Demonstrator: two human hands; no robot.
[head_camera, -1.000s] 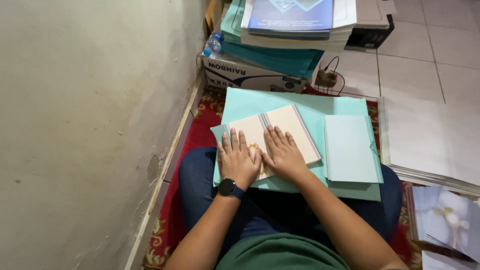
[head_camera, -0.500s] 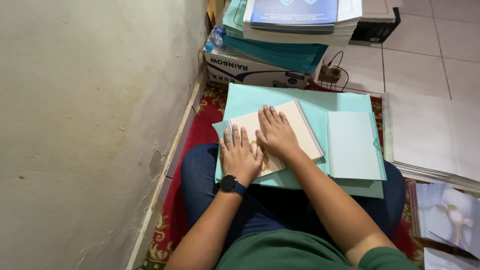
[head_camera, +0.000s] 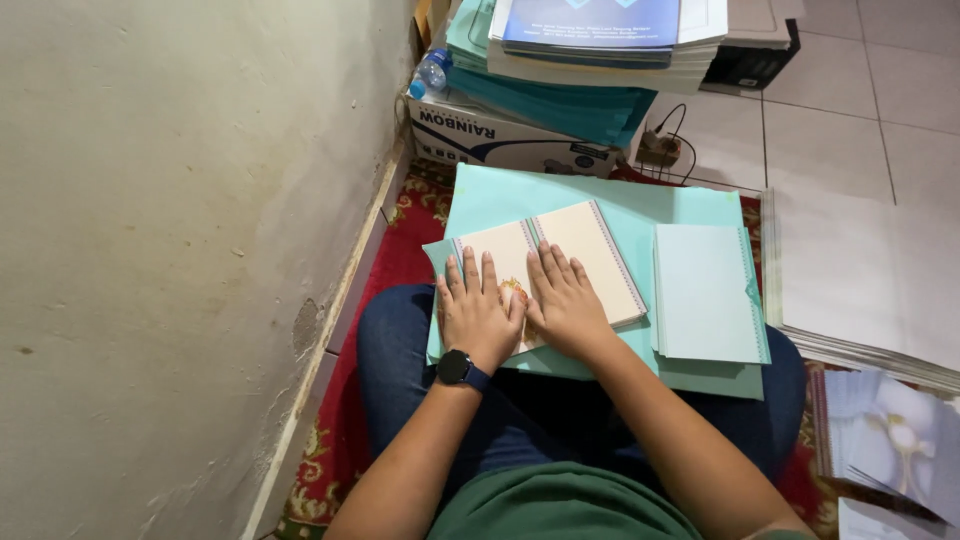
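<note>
Here, the cream folded card (head_camera: 560, 262) lies open on my lap, and both my hands press flat on it with fingers spread wide, gripping nothing. My left hand (head_camera: 478, 312) covers the card's left leaf; my right hand (head_camera: 566, 298) sits just beside it over the centre fold. The card is smooth paper with a thin patterned border along its edges, and a small gold ornament shows between my hands. Under the card lies a large teal paper sheet (head_camera: 600, 200), matte and flat, resting across my knees in blue jeans. To the right of the card, on the same sheet, is a neat stack of pale teal cards (head_camera: 708, 292). Beyond the card stands a cardboard box (head_camera: 500, 135) with teal paper and a blue-covered book piled on it. A black smartwatch (head_camera: 458, 368) rings my left wrist. Left of the card runs a rough plaster wall (head_camera: 180, 220); a red patterned rug (head_camera: 400, 215) shows beneath.
</note>
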